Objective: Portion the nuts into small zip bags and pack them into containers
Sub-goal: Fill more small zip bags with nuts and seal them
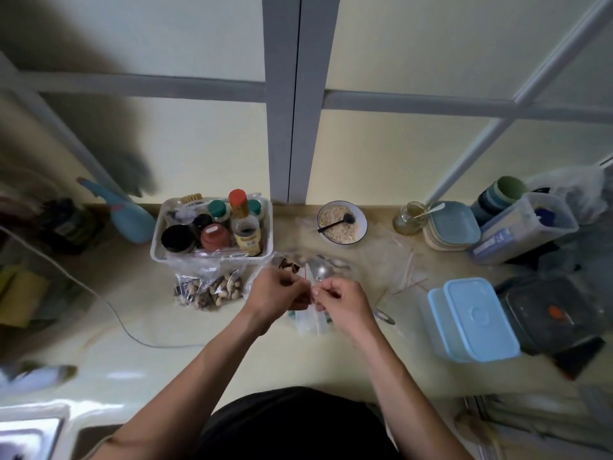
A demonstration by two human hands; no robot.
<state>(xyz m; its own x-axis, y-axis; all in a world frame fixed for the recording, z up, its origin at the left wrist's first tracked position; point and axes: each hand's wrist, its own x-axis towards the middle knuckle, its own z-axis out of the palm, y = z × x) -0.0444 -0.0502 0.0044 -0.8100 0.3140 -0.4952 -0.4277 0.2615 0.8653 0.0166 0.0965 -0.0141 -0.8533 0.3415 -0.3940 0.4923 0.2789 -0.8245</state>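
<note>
Left hand (277, 290): fingers curled, pinching the top edge of a small zip bag (310, 318) at the middle of the view.
Right hand (338, 298): fingers curled, pinching the same edge just at 3 o'clock of the left hand; the two hands nearly touch.
Small zip bag: clear, hanging below the fingers over the tabletop (185, 327); contents cannot be told.
Filled nut bags (209, 288): clear bags of nuts lying on the tabletop at 9 o'clock of the left hand, near it.
Loose bags and spoon (320, 270): crumpled clear plastic and a metal spoon at 12 o'clock of the hands, just beyond the fingers.
Spice tub (212, 257): clear tub of jars and bottles at 11 o'clock, touching the filled nut bags' upper edge.
Bowl (361, 217): white bowl of pale flakes with a black spoon in it, at 1 o'clock, against the wall.
Blue-lidded containers (474, 320): stacked closed boxes at 3 o'clock, well apart from the right hand.
Glass jar (408, 219): open, at 2 o'clock, beside a stack of lids.
</note>
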